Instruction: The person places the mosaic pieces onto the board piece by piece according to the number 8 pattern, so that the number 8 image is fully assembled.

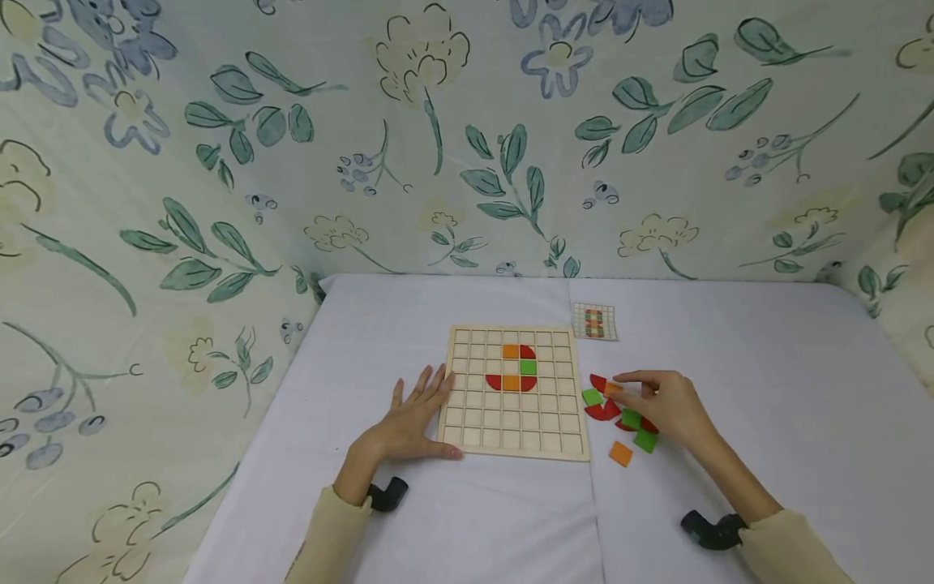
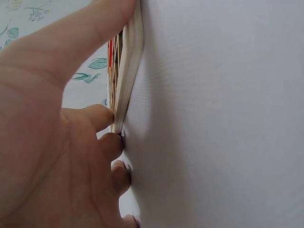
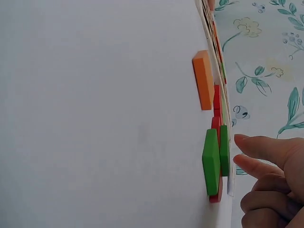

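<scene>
A wooden grid board [image 1: 474, 422] lies on the white table with several red, orange and green tiles set in its upper middle. My left hand [image 1: 409, 422] has its fingers spread at the board's left edge, its thumb at the near-left corner. To the right of the board is a loose pile with red pieces [image 1: 596, 412], green squares [image 1: 645, 440] and an orange square [image 1: 611, 390]. My right hand [image 1: 667, 401] hovers over this pile, thumb and forefinger apart near that orange square. The right wrist view shows nothing between those fingertips [image 3: 242, 138].
A small pattern card [image 1: 594, 322] with a coloured grid lies behind the board's right corner. One orange square [image 1: 621, 453] lies apart at the pile's near side. A flowered cloth [image 1: 438, 146] hangs behind the white table [image 1: 766, 389].
</scene>
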`<state>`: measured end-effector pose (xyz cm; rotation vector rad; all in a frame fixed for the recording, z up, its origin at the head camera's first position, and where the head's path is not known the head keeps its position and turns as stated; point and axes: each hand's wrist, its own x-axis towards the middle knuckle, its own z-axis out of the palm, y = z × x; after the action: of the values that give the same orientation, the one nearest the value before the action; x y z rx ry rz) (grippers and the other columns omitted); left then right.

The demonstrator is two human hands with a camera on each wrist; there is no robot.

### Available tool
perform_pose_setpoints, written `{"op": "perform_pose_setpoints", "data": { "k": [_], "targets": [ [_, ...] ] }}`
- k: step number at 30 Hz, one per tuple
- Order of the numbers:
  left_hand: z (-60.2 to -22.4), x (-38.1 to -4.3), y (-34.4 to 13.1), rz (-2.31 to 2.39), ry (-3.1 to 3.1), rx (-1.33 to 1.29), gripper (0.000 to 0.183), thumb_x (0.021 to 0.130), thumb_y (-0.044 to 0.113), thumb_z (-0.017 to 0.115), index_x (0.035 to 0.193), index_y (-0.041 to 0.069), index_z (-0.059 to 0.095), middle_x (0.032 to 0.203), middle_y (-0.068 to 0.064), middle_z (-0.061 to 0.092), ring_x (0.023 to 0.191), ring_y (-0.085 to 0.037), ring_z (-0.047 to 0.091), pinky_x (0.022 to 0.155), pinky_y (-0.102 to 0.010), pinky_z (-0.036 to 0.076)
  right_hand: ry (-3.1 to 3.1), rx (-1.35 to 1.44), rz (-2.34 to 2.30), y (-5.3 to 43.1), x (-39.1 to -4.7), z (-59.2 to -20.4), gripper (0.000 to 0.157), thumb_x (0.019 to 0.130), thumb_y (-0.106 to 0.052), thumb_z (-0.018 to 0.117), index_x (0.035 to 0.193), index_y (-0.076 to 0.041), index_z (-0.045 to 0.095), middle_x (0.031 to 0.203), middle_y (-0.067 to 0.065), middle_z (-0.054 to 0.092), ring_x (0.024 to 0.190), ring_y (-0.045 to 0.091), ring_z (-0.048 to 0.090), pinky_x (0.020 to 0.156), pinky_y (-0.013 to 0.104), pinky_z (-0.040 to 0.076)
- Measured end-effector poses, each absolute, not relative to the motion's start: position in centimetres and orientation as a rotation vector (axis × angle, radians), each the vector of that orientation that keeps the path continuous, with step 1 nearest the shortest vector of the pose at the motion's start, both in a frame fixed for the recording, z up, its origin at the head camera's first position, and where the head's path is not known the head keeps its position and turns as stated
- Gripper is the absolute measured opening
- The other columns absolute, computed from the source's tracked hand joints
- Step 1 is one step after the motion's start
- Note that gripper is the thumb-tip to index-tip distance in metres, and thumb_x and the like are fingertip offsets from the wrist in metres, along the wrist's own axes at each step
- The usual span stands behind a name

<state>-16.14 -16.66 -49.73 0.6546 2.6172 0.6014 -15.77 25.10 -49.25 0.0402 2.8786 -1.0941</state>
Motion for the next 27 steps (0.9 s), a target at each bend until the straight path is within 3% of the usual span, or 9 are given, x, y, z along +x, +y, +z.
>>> {"op": "perform_pose_setpoints", "data": {
  "k": [13,27],
  "targets": [
    [-49.8,-16.1,-16.6,0.613,2.616,0.644,0.126,0.079,0.062,0.082,0.168,0.013,0.006,0.176,-0.007,-0.005,0.163,-0.033,-0.010,0.124,-0.072,-0.010,2.796,0.116,-1.060,28.3,-13.2,-49.9,0.050,0.080,-0.037,0.089,0.119,-0.006,0.078,0.063,-0.003,0.039,0.061,0.011,0.038,0.050,0.025,0.026],
    [-50.1,-16.1,-16.8,0.624,2.620,0.670,0.127,0.079,0.063,0.081,0.168,0.013,0.006,0.176,-0.006,-0.006,0.163,-0.033,-0.011,0.123,-0.073,-0.010,2.828,0.089,-1.051,27.9,-12.7,-50.4,0.039,0.081,-0.027,0.088,0.113,-0.007,0.080,0.062,-0.002,0.043,0.062,0.013,0.042,0.048,0.024,0.030]
  ]
}}
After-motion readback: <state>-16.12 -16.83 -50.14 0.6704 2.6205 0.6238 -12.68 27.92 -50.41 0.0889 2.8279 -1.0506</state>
